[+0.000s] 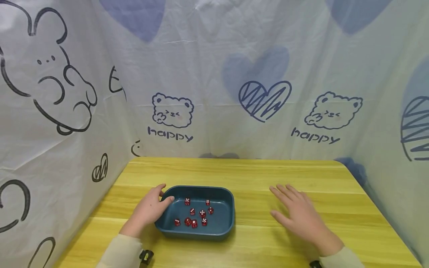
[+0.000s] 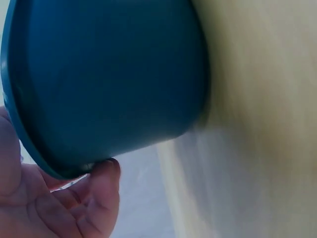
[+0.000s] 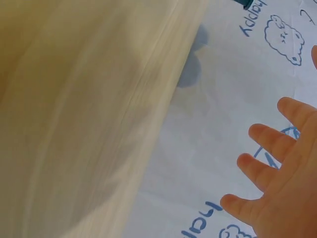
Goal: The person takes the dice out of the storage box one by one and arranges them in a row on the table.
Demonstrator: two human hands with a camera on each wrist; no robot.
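A dark teal rounded tray (image 1: 201, 235) stands on the wooden table, left of its middle. Several red dice with white pips, among them one die (image 1: 202, 213) near the centre, lie scattered on its floor. My left hand (image 1: 149, 209) grips the tray's left end, thumb over the rim and fingers outside; the left wrist view shows the curled fingers (image 2: 101, 198) under the rim. To the right of the tray, my right hand (image 1: 299, 215) is held over the table with fingers straight and spread, holding nothing.
The yellow wood-grain table (image 1: 254, 175) has its far edge against a white hanging cloth (image 1: 214, 123) printed with hearts and bears. Cloth also hangs on the left and right sides. Each wrist wears a dark strap, such as the left one (image 1: 146, 257).
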